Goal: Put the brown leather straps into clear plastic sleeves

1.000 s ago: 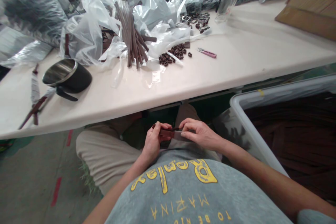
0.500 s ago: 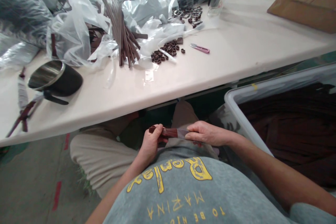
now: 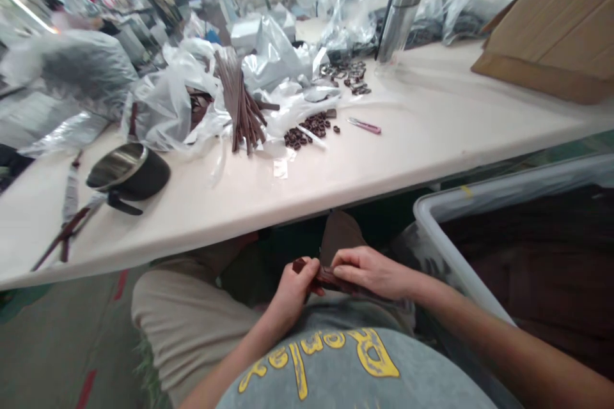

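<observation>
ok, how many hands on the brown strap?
2: the left hand pinches the brown strap on one side, the right hand grips it on the other. They hide part of the strap, but no third hand shows there.

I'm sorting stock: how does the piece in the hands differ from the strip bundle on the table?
The held piece is reddish brown; the strip bundle is greyer. The left hand and right hand grip the held piece; the strip bundle lies on the table, untouched. Both look brown.
</observation>
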A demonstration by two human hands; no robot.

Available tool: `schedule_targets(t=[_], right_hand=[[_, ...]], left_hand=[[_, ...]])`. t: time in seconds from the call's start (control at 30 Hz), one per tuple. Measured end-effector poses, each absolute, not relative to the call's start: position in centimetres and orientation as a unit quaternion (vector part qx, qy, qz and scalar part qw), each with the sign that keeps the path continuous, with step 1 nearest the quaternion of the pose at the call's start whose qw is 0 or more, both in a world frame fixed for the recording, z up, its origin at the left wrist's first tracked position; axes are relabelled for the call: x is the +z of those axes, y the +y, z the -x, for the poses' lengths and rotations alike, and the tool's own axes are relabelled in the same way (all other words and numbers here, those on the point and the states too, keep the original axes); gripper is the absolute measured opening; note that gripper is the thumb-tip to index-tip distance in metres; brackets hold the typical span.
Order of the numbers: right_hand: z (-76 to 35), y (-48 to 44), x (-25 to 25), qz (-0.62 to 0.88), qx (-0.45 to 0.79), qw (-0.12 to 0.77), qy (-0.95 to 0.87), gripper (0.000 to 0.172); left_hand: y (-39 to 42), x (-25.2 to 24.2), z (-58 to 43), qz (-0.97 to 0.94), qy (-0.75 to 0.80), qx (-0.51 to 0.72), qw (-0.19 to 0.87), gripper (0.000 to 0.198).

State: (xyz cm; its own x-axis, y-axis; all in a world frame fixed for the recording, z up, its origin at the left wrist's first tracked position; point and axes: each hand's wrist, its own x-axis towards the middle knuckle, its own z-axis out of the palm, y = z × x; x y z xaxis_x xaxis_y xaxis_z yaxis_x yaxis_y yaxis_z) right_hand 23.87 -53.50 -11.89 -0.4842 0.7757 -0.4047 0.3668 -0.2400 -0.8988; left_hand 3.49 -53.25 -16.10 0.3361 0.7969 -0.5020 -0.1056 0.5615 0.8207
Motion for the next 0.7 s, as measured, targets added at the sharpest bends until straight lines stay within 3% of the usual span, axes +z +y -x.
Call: schedule_targets(t=[0.23,0.4,0.5,0.6,0.7], right_hand=[[-22.9,-52.6,-13.9,0.512,0.615,0.253,-0.544,0.029],[-24.0,-52.1,-14.4,0.558,0.508,0.296,-0.586,0.03],[-23.7,-52.1,-15.0,0.563,0.484,0.264,-0.616,0.024],[-23.1,-52.5,-15.5,0.556,0.483,0.244,-0.631,0.022],[-22.6,-53.1,-15.2,0.556,0.453,0.265,-0.644,0.016]], left_hand=[[-52.3,-19.4,-2.6,-0.275,0.503,0.347,0.742,0.075],[-50.9,-19.6,0.1,-0.501,0.601,0.376,0.497,0.065],[-50.6,-18.2,0.0,-0.547,0.532,0.332,0.555,0.048],[-50.3,-16.9,-1.2,-0.498,0.509,0.3,0.635,0.048],[-50.0,-16.4,-2.3,-0.456,0.53,0.323,0.638,0.05]])
